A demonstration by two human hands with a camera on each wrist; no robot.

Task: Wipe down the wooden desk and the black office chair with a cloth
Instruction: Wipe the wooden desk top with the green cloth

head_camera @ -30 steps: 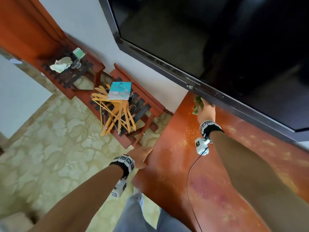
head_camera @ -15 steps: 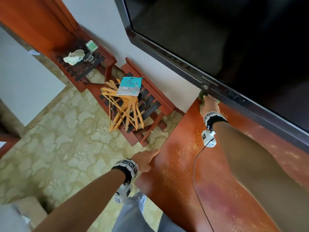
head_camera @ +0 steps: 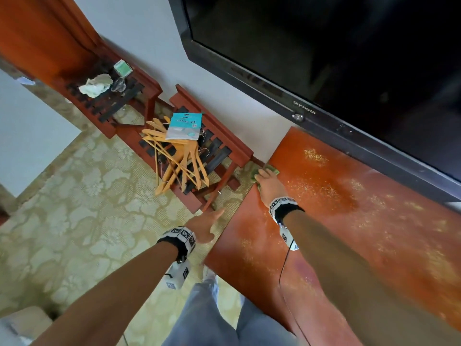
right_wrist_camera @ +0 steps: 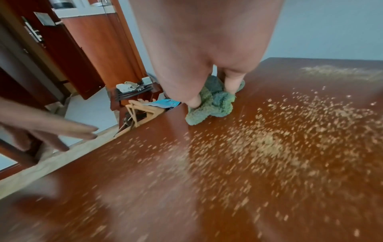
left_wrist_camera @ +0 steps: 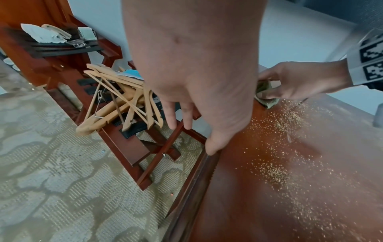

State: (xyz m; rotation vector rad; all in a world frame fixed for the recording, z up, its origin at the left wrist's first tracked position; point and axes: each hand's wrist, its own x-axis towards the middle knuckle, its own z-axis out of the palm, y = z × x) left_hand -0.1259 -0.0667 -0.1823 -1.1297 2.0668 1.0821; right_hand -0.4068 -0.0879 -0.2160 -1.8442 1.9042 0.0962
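Note:
The red-brown wooden desk (head_camera: 349, 233) is sprinkled with pale crumbs (right_wrist_camera: 269, 139). My right hand (head_camera: 265, 179) grips a bunched green cloth (right_wrist_camera: 211, 104) and presses it on the desk's far left corner, at the edge. In the left wrist view the cloth (left_wrist_camera: 267, 98) pokes out under those curled fingers. My left hand (head_camera: 212, 218) hovers with straight fingers just off the desk's left edge, above the carpet, holding nothing; its thumb (left_wrist_camera: 211, 147) reaches the edge. The black office chair is out of view.
A large black TV (head_camera: 324, 58) hangs over the desk's back. Left of the desk a wooden rack (head_camera: 237, 151) carries wooden hangers (head_camera: 174, 161) and a teal packet (head_camera: 184, 126). A second rack (head_camera: 104, 101) holds crumpled paper. Patterned carpet (head_camera: 74, 208) covers the floor.
My right hand has swept the cloth from under the TV's lower edge leftward to the desk's left corner. The left hand has stayed beside the desk's left edge.

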